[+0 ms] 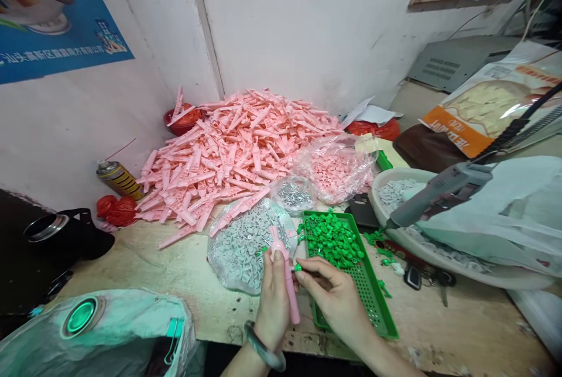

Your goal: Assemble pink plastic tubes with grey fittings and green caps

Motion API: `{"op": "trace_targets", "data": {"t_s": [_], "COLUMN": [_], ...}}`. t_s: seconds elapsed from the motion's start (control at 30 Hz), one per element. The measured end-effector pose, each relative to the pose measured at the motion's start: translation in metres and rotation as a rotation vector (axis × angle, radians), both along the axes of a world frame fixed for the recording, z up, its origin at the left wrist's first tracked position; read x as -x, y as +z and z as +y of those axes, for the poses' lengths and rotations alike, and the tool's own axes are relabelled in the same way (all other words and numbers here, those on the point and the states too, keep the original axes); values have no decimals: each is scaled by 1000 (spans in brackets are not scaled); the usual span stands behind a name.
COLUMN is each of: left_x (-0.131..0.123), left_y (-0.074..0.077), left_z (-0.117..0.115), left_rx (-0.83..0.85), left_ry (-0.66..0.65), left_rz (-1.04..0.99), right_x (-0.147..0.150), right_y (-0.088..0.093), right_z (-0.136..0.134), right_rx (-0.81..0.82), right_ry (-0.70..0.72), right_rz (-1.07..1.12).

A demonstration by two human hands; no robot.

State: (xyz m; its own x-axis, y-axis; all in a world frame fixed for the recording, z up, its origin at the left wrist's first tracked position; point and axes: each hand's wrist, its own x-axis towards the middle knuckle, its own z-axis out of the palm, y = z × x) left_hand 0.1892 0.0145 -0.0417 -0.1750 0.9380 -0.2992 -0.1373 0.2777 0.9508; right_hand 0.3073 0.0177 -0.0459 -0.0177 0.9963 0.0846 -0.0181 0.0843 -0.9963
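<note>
My left hand (273, 298) is closed round a long pink plastic part (287, 283), held nearly upright with its forked end at the top. Between the thumb and fingertips of my right hand (331, 289) is a small green plastic piece (298, 267), pinched against the side of the pink part. Just behind my left hand lies a clear bag of small grey-white plastic pieces (241, 248). A green perforated tray (377, 307) holding many small green pieces (331, 239) is beside my right hand.
A big heap of pink parts (246, 143) fills the back. Nearby are a bag of screws (293, 194), a bag of small pink pieces (333, 172), and a white basin (377, 178). An electric screwdriver (439, 195) hangs at right; a plastic-lined container (132, 318) stands at front left.
</note>
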Motion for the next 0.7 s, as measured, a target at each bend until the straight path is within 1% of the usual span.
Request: {"op": "trace_targets", "data": {"t_s": [0.07, 0.13, 0.23, 0.33, 0.4, 0.47, 0.57, 0.63, 0.7], "left_x": [-2, -3, -1, 4, 6, 5, 1, -2, -5], "left_y": [2, 4, 3, 1, 1, 1, 0, -3, -5], "left_z": [-3, -7, -9, -8, -7, -7, -9, -11, -14], "left_rx": [-18, -79, -137, -127, -151, -219, -313, -308, -260], "left_ry": [-2, -19, -67, -142, -173, -144, -46, 1, 43], "left_rz": [84, 146, 178, 146, 179, 265, 358, 368, 357], "right_x": [2, 2, 1, 0, 1, 4, 9, 11, 11], "right_y": [2, 4, 4, 3, 2, 2, 2, 2, 2], "right_z": [-3, -4, -3, 0, 0, -3, -8, -10, -11], "right_rx": [-63, -64, 40, 159, 172, 88, -86, -162, -234], "right_ry": [-46, -55, 12, 119, 148, 76, -62, -80, -78], "right_rz": [-63, -64, 0, 24, 18, -20, -91, -118, -146]}}
